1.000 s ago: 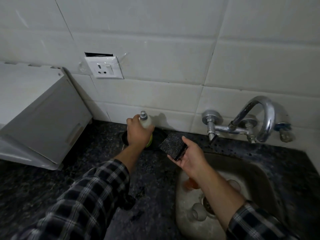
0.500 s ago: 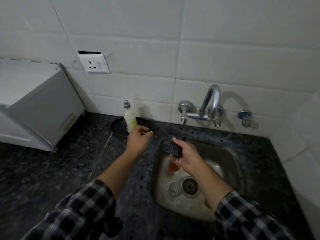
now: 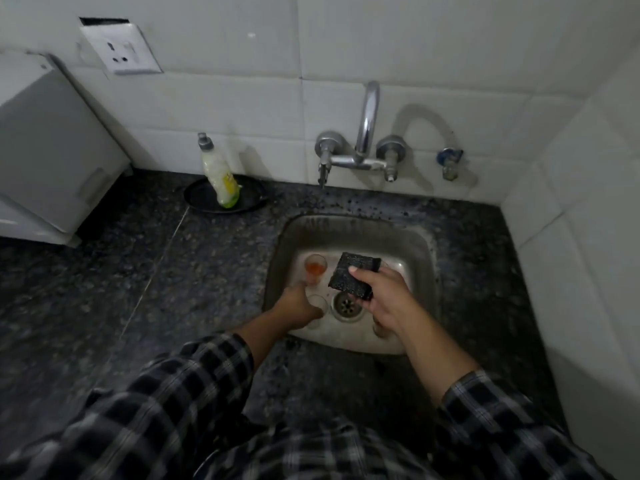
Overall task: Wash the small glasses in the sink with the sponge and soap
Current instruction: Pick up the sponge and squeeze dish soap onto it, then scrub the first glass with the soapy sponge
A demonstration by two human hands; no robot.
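Blur smears the left hand (image 3: pixel 299 304) against a clear glass (image 3: pixel 318 302) in the sink (image 3: pixel 349 221); I cannot tell whether it grips. The right hand (image 3: pixel 386 297) pinches the dark sponge (image 3: pixel 351 276), half hiding another glass (image 3: pixel 379 330). An orange-tinted glass (image 3: pixel 316 268) stands behind. The soap bottle (image 3: pixel 219 171) stands on the speckled bench (image 3: pixel 173 271) by the tiled wall.

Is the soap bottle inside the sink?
No, the soap bottle stands on a dark dish on the counter, left of the sink.
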